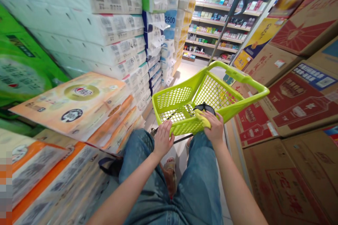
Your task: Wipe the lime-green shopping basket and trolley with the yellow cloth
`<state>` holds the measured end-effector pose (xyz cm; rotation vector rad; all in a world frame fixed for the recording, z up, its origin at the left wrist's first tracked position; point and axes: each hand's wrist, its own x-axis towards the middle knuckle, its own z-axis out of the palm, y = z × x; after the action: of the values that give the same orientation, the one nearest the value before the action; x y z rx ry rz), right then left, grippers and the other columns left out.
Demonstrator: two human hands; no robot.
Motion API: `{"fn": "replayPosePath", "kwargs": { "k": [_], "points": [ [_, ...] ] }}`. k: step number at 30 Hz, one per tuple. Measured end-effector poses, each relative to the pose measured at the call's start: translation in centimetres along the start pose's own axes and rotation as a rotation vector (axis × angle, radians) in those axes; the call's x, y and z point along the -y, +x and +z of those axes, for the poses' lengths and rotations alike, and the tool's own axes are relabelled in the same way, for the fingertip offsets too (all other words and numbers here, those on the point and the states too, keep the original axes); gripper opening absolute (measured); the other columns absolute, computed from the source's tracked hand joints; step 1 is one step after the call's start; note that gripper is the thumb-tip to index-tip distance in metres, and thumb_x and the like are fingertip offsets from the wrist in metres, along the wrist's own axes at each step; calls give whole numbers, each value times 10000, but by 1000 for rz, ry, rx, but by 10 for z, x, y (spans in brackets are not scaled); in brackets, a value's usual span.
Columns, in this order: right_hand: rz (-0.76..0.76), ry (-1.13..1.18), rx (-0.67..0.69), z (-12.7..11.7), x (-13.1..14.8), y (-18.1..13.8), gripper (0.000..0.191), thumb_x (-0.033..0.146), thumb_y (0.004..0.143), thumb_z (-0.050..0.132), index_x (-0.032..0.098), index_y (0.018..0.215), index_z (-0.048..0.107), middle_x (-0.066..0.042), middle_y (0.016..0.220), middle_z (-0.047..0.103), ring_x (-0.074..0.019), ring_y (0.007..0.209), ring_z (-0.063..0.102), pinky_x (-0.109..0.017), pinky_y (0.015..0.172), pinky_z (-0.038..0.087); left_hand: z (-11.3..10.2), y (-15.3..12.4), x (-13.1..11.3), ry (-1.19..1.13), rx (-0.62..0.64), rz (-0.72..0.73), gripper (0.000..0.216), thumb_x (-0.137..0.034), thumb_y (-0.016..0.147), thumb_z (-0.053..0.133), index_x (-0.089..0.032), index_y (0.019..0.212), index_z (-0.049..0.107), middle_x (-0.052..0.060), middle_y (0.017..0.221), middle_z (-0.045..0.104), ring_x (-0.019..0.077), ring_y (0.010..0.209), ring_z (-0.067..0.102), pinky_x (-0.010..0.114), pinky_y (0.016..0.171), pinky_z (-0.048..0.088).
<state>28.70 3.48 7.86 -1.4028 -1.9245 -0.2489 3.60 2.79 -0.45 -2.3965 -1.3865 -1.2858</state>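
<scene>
- along the right side of the aisle, stacked cardboard cartons (pixel 298 102), several printed in red
- on the left, tall piles of white-wrapped packs (pixel 116 24), with orange packs (pixel 71 102) lower and nearer
- at the far end, lit shelves (pixel 219 17) lined with small boxes
- between the person's jeans-clad knees and the shelves, a lime-green shopping basket (pixel 186 126) with lattice walls, its handle at the far right
- at the basket's near rim, the left hand (pixel 162 139), fingers laid over the edge; whether it grips, i cannot tell
- at the near right corner, the right hand (pixel 214 126), closed around a yellow cloth
- just beside its fingers, a black object (pixel 204 107), partly hidden
- under that hand, the yellow cloth (pixel 205 121), against the basket's edge
</scene>
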Motion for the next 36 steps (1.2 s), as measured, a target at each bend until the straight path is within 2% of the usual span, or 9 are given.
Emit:
{"fn": "replayPosePath", "kwargs": {
  "k": [3,6,9,12,17,22,26,31,36],
  "points": [
    [127,-66,-97,2,-5,-4,481,115,709,479,261,1123,675,-13,1227,709,-237,1238,597,-439,1130,250,2,1,-2,-15,-24,-23,645,-92,864,483,-126,1487,319,165,1398,538,267,1384,427,473,1136,379],
    [201,-60,-167,27,39,-10,458,115,733,482,248,1133,663,-33,1246,699,-247,1258,581,-458,1134,231,2,1,-4,-32,-34,-51,640,-111,869,478,-133,1488,318,167,1406,532,274,1397,414,491,1136,372],
    [100,24,-88,51,93,-17,454,141,768,497,254,1185,637,-31,1284,678,-235,1271,568,-453,1162,191,-1,1,-4,-55,5,-39,637,-186,889,484,-119,1495,299,180,1431,506,288,1404,400,509,1145,355],
    [-22,60,-3,58,117,-23,467,179,794,532,256,1248,607,-35,1329,649,-225,1302,539,-430,1186,154,-6,1,-3,-54,38,-13,656,-233,895,484,-98,1503,278,188,1449,485,294,1401,397,500,1150,350],
    [-114,-58,33,33,69,-26,492,146,812,517,273,1282,586,-22,1360,626,-211,1301,542,-446,1198,112,-10,1,0,40,73,-13,683,-124,879,473,-131,1526,257,138,1484,473,263,1420,382,451,1164,333],
    [82,-185,-98,11,16,-16,475,125,777,498,268,1211,627,-16,1305,665,-228,1271,571,-467,1169,171,-10,1,0,8,61,10,709,-122,876,490,-141,1538,238,126,1494,469,255,1427,378,447,1169,331],
    [121,-130,-85,30,53,-12,477,123,756,505,257,1194,637,-24,1278,682,-233,1266,569,-456,1162,185,-8,1,0,-26,38,-12,691,-127,886,478,-147,1536,245,134,1488,472,254,1427,379,465,1164,338],
    [-13,8,34,60,117,-22,507,185,794,541,258,1294,587,-30,1342,640,-222,1324,509,-426,1183,161,-10,0,4,-44,71,12,676,-198,898,478,-107,1529,253,175,1500,445,278,1434,367,484,1161,338],
    [-120,-26,84,37,70,-21,526,180,801,523,282,1315,572,-13,1357,629,-220,1294,542,-446,1199,123,-12,1,6,12,78,21,688,-128,895,461,-148,1544,232,133,1499,466,246,1430,385,444,1163,342]
  ]
}}
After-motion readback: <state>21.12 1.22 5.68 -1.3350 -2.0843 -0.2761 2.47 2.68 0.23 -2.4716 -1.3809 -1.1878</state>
